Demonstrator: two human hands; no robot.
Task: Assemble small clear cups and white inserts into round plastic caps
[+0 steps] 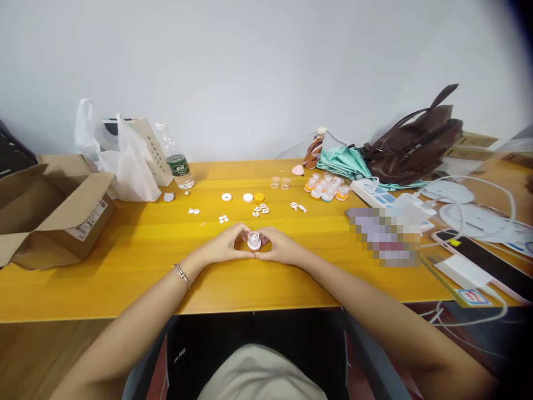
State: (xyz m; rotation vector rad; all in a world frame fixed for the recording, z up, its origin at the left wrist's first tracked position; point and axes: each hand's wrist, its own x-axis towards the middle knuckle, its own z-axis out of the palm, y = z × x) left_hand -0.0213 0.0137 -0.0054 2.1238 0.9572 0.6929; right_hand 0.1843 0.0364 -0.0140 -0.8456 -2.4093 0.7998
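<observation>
Between my two hands, just above the table, is a small clear-domed toy with a white base (254, 241). My left hand (231, 243) grips it from the left, thumb low and fingers curled behind. From the other side my right hand (277, 245) closes on it too, and both thumbs meet in front. Beyond the hands lie small white discs (224, 219) and white patterned pieces (261, 209). Farther back are white round bases (226, 197), a yellow round base (259, 197) and two clear cups (280, 183). More white pieces (298, 207) lie to the right.
Several domed toys (327, 187) cluster at back right, near a brown-labelled bottle (313, 149) and a brown bag (412, 141). A power strip (370, 194), cables and a phone (487, 264) occupy the right. At left stand a cardboard box (54, 216), plastic bag (129, 166) and water bottle (178, 161).
</observation>
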